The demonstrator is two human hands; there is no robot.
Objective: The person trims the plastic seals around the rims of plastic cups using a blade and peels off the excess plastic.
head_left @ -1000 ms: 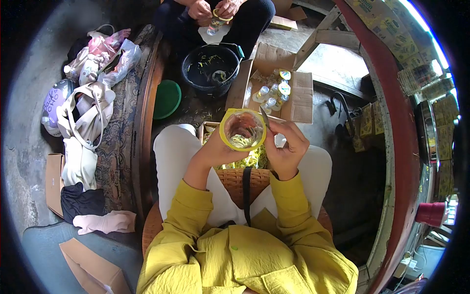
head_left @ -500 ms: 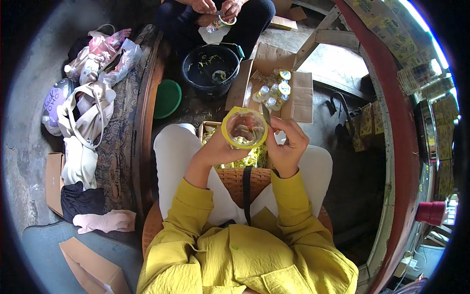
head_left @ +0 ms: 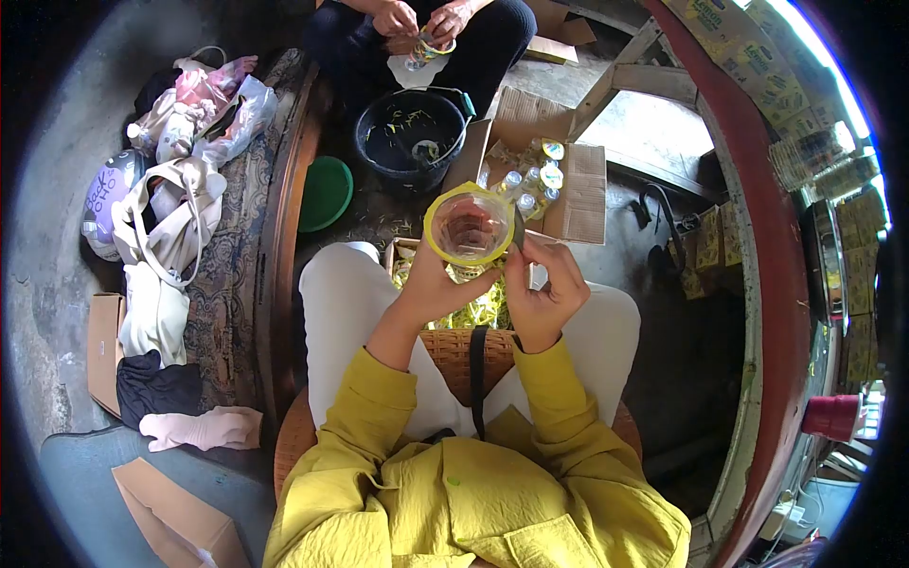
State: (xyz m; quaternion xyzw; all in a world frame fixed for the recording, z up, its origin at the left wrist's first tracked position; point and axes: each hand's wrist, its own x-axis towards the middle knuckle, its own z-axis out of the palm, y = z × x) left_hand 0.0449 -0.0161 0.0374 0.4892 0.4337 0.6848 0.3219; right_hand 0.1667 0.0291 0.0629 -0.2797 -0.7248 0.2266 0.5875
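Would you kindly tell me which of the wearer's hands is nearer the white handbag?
Left. The left hand, holding the yellow-rimmed cup, is to the right of the white handbag in view; the right hand, beside the cup's rim, is farther right.

Head-worn view — forward, steeply down, close

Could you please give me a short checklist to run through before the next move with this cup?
1. Cup held by the left hand: ok.
2. Blade held in the right hand, at the cup's right side: ok.
3. Blade touching the rim: cannot tell; the right fingers and the angle hide it.
4. Left fingers all clear of the blade: cannot tell; some are hidden behind the cup.
5. Rim free of yellow: not ok; a yellow band rings the mouth.
6. Co-worker's hands well apart from this cup: ok; they are beyond the black bucket.
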